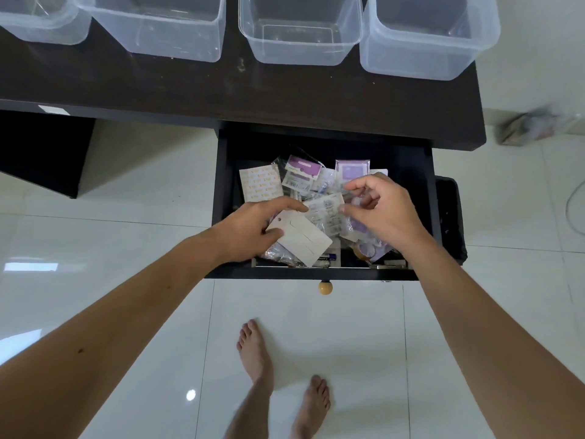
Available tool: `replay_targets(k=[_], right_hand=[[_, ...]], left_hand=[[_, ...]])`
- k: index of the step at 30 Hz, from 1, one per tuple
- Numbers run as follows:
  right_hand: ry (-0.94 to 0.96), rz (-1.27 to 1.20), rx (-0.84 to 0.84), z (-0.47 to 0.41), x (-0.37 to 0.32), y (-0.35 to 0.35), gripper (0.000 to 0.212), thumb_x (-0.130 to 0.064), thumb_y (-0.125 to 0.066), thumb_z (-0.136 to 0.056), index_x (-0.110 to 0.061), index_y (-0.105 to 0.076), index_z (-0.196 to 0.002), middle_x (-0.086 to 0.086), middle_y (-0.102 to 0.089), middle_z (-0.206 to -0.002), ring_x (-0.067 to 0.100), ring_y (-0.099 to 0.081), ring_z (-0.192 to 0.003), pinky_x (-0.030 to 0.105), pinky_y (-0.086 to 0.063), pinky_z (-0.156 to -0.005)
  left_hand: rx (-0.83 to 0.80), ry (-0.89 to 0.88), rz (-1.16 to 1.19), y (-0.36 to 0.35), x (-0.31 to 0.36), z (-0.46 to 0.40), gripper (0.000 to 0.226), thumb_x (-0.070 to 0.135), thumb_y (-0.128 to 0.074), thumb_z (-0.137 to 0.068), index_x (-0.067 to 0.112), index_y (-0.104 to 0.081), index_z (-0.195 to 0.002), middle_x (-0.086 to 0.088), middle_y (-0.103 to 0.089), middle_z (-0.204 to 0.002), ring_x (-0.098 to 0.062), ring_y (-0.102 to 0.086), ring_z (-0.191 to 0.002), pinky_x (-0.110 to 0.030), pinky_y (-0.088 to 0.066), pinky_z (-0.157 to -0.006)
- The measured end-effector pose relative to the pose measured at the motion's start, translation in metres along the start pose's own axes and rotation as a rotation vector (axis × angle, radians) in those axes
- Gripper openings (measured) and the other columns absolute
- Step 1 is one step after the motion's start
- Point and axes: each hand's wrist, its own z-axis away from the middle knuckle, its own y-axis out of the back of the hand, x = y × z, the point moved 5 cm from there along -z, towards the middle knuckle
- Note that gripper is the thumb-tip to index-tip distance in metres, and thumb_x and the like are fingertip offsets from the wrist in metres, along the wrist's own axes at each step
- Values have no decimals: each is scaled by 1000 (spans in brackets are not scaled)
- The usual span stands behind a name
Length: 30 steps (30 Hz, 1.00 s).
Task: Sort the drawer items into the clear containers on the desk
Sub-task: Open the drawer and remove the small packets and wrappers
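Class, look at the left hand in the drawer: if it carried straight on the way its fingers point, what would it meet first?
The left hand, gripping a white card, points rightward. It would probably first meet the clear printed packet at its fingertip, then the right hand; depth is hard to judge.

You are working in bright, even daylight. The glossy white floor (316, 312) throws back window reflections at far left and a small round glare spot low down, left of your feet. The dark counter (285, 93) soaks up light, and the open drawer (319, 274) is deeply shadowed along its far wall, beyond your left grip (253, 229) and right grip (383, 210). Both grips are slightly soft with motion blur. Far right of the right grip, a bundle on the floor (535, 125) is heavily smeared. Wide-angle distortion bows the counter edge and stretches your forearms near the frame's bottom corners.
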Motion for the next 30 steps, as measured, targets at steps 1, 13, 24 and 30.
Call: replay_targets(k=[1,13,24,30], right_hand=[[20,47,-22,-1,1,-4,43,-28,-93,-80,-23,-76,-119,-8,-64,-107,8,-61,-83,24,-55,-77],[-15,21,30,1,7,-2,19,-24,-85,-90,-18,-72,-102,-5,-67,-87,1,-59,-71,9,-48,-67],[-10,-360,193,12,-18,42,9,-18,-75,-99,-17,-67,-103,4,-75,-87,14,-73,-70,29,-62,-71],[-20,-371,59,17,-24,25,12,-16,-79,-95,-16,-70,-103,3,-76,-83,14,-71,-66,25,-60,-67]], left_hand=[[8,14,-6,0,-2,-1,54,7,-61,-102,49,-54,-135,5,-64,-129,-17,-71,-90,-25,-58,-63],[104,44,65,-5,-6,0,40,12,-72,-98,43,-65,-121,6,-64,-128,-16,-72,-99,-34,-66,-74],[185,122,305,-2,-4,4,31,11,-68,-101,34,-73,-121,-2,-74,-119,-19,-75,-104,-30,-66,-72],[234,92,441,3,3,10,29,20,-65,-104,29,-70,-132,-11,-76,-113,-28,-79,-75,-39,-67,-76]])
